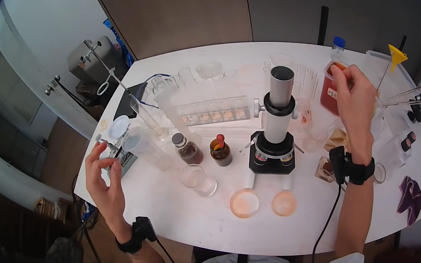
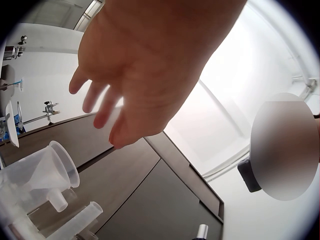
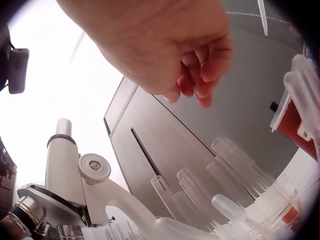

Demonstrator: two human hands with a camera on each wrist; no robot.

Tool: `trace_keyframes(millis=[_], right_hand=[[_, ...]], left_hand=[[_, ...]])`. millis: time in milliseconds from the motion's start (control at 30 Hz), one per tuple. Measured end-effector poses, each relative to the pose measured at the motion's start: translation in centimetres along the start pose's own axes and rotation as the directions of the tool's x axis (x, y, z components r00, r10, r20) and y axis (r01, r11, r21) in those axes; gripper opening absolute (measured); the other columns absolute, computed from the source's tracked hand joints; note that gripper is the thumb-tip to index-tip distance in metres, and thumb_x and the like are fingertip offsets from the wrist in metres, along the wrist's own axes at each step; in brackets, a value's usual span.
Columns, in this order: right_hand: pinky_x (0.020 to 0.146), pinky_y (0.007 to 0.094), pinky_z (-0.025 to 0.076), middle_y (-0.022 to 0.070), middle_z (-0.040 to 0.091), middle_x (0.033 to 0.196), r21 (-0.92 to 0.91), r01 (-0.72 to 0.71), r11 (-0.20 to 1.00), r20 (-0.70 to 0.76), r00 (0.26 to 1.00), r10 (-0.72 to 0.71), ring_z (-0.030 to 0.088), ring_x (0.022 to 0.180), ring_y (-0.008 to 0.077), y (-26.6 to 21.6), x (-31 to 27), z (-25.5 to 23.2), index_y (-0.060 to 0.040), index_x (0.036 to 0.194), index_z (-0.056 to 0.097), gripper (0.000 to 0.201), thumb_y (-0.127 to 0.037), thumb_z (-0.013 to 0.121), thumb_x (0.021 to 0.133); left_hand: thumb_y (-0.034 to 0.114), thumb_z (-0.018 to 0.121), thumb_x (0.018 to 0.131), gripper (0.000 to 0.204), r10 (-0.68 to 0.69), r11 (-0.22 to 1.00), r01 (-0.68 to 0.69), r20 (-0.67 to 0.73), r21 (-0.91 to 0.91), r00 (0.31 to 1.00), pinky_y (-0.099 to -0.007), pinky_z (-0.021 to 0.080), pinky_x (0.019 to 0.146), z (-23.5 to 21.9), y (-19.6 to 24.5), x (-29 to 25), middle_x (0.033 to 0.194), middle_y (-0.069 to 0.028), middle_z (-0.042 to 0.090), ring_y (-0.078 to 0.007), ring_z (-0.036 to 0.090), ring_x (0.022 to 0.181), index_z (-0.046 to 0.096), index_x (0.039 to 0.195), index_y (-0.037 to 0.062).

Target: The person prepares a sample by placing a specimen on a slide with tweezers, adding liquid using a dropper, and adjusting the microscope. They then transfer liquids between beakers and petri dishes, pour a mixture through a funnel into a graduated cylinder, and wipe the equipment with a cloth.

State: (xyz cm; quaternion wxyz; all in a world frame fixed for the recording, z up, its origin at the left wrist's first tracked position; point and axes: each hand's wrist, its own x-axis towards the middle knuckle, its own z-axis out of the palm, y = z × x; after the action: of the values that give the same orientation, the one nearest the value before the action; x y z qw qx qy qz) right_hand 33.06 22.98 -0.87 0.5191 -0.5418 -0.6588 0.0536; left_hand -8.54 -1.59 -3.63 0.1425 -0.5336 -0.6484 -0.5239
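The left hand [image 1: 107,187] is held empty, fingers loosely parted. Right of the microscope [image 1: 276,126], the red tub [image 1: 328,101], probably weighty and slippery, is best gripped around its sides. Beside it, the right hand [image 1: 358,99] is curled; whether anything is pinched cannot be told.

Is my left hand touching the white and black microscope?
No, a wide gap separates your left hand from the microscope in the head view.

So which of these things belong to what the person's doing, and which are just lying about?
Probably in the job:
red container, by the right hand
perhaps the plastic cup, near the left hand

Seemingly just lying about:
microscope
yellow funnel
crumpled purple item
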Motion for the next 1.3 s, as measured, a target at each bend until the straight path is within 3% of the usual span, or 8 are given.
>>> trace_keyframes(millis=[133, 233, 300, 467, 600, 933, 1167, 1300], right_hand=[[0.064, 0.0307, 0.052, 0.0088, 0.071, 0.082, 0.120, 0.028, 0.992, -0.076, 0.997, -0.019, 0.063, 0.067, 0.0145, -1.0, -0.2, -2.1, 0.0011, 0.100, 0.068, 0.021, -0.019, 0.062, 0.103], [0.060, 0.0256, 0.049, 0.0059, 0.070, 0.082, 0.261, 0.015, 0.965, -0.133, 0.991, 0.021, 0.058, 0.065, 0.0077, -3.0, -0.9, -2.9, 0.0010, 0.102, 0.069, 0.019, -0.012, 0.056, 0.105], [0.058, 0.0227, 0.046, 0.0045, 0.069, 0.080, 0.315, 0.004, 0.949, -0.140, 0.989, 0.043, 0.056, 0.063, 0.0055, -4.1, -1.2, -3.5, 0.0006, 0.103, 0.070, 0.018, -0.011, 0.056, 0.105], [0.053, 0.0215, 0.040, 0.0013, 0.062, 0.068, 0.313, 0.052, 0.948, -0.102, 0.995, -0.021, 0.051, 0.056, 0.0050, -4.7, -1.7, -5.8, 0.0011, 0.092, 0.069, 0.025, -0.020, 0.063, 0.105], [0.053, 0.0226, 0.042, 0.0016, 0.060, 0.065, 0.229, 0.072, 0.971, -0.105, 0.993, -0.049, 0.053, 0.057, 0.0057, -4.1, -1.7, -7.5, 0.0003, 0.087, 0.067, 0.030, -0.023, 0.065, 0.105], [0.059, 0.0206, 0.050, 0.0050, 0.072, 0.082, 0.261, 0.093, 0.961, -0.277, 0.961, -0.018, 0.065, 0.067, 0.0076, -3.9, -1.0, -10.3, 0.0017, 0.107, 0.067, 0.018, -0.016, 0.064, 0.102], [0.055, 0.0207, 0.045, 0.0048, 0.071, 0.081, 0.172, -0.004, 0.985, -0.379, 0.923, 0.070, 0.061, 0.062, 0.0065, -2.2, -1.8, -17.3, 0.0013, 0.102, 0.070, 0.025, -0.024, 0.068, 0.100], [0.066, 0.0265, 0.053, 0.0065, 0.071, 0.077, -0.020, -0.163, 0.987, -0.362, 0.921, 0.145, 0.067, 0.069, 0.0127, 0.7, -1.5, -18.7, 0.0051, 0.100, 0.069, 0.031, -0.025, 0.071, 0.098]], left_hand=[[0.014, 0.073, 0.096, 0.025, 0.073, 0.988, -0.068, 0.034, -0.138, 0.997, -0.0460, 0.042, 0.111, 0.2, 0.8, -0.8, 0.121, -0.0165, 0.069, -0.0352, 0.060, 0.128, 0.057, 0.081, 0.0002], [0.011, 0.070, 0.097, 0.021, -0.031, 0.973, 0.062, 0.141, -0.223, 0.990, -0.0427, 0.050, 0.102, 1.3, 2.4, -1.6, 0.120, -0.0170, 0.069, -0.0318, 0.065, 0.116, 0.058, 0.084, -0.0011], [0.003, 0.066, 0.095, 0.011, 0.008, 0.974, 0.042, 0.221, -0.222, 0.975, -0.0370, 0.054, 0.093, 2.6, 3.5, -1.8, 0.119, -0.0179, 0.069, -0.0265, 0.067, 0.108, 0.066, 0.104, -0.0035], [0.012, 0.078, 0.085, 0.041, 0.066, 0.980, 0.034, 0.481, -0.197, 0.874, -0.0394, 0.052, 0.092, 4.0, 3.9, -2.2, 0.119, -0.0168, 0.068, -0.0315, 0.067, 0.108, 0.066, 0.122, -0.0013], [0.024, 0.094, 0.066, 0.076, 0.049, 0.991, 0.045, 0.639, -0.130, 0.768, -0.0409, 0.053, 0.091, 5.1, 4.0, -2.3, 0.116, -0.0159, 0.069, -0.0314, 0.066, 0.108, 0.062, 0.131, 0.0009], [0.003, 0.091, 0.068, 0.077, -0.039, 0.982, 0.159, 0.710, -0.104, 0.703, -0.0364, 0.057, 0.089, 6.2, 3.5, -3.3, 0.116, -0.0140, 0.070, -0.0266, 0.070, 0.099, 0.059, 0.137, 0.0017], [-0.004, 0.086, 0.067, 0.080, -0.054, 0.971, 0.201, 0.701, -0.128, 0.711, -0.0355, 0.057, 0.087, 6.4, 3.4, -3.6, 0.117, -0.0148, 0.070, -0.0242, 0.070, 0.095, 0.057, 0.142, 0.0023], [-0.005, 0.085, 0.067, 0.083, -0.037, 0.967, 0.201, 0.693, -0.156, 0.720, -0.0350, 0.057, 0.086, 6.4, 2.9, -3.7, 0.118, -0.0167, 0.071, -0.0240, 0.070, 0.094, 0.055, 0.143, 0.0014]])
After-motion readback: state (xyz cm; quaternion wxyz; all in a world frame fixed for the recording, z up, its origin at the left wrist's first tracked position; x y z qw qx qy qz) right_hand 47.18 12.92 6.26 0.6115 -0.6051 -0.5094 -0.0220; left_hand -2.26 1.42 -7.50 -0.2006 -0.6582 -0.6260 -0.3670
